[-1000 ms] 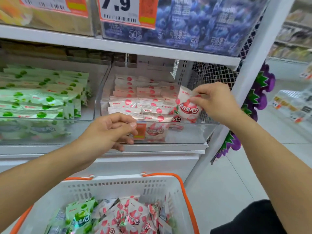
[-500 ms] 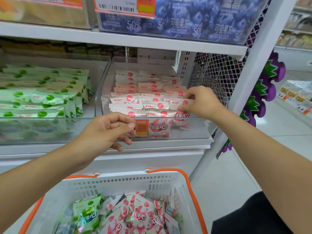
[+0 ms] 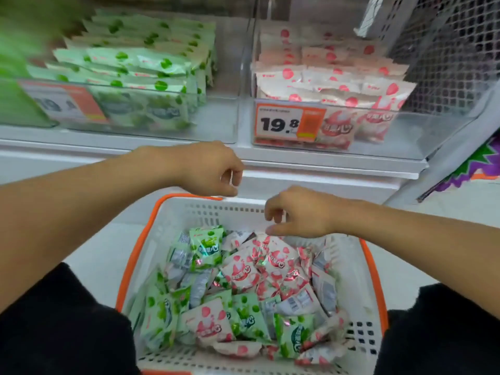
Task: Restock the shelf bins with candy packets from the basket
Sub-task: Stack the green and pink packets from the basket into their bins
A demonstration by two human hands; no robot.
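A white basket [image 3: 364,277] with an orange rim sits low between my knees, holding several green and pink candy packets [image 3: 244,269]. My left hand [image 3: 208,169] hovers above the basket's far rim, fingers loosely curled and holding nothing. Over the pink packets at the basket's far side hangs my right hand [image 3: 296,212], fingers curled downward, also holding nothing. On the shelf above, the clear right bin [image 3: 433,125] holds pink packets [image 3: 332,79] and the clear left bin [image 3: 216,123] holds green packets [image 3: 140,69].
An orange price tag [image 3: 289,123] reading 19.8 hangs on the right bin's front. A wire mesh panel [image 3: 446,50] closes the shelf's right end. A white shelf ledge [image 3: 324,169] runs below the bins. Pale floor lies on both sides of the basket.
My right hand let go of the pink packet in the right bin and came down over the basket. My left hand dropped from the bin front. The view tilted downward.
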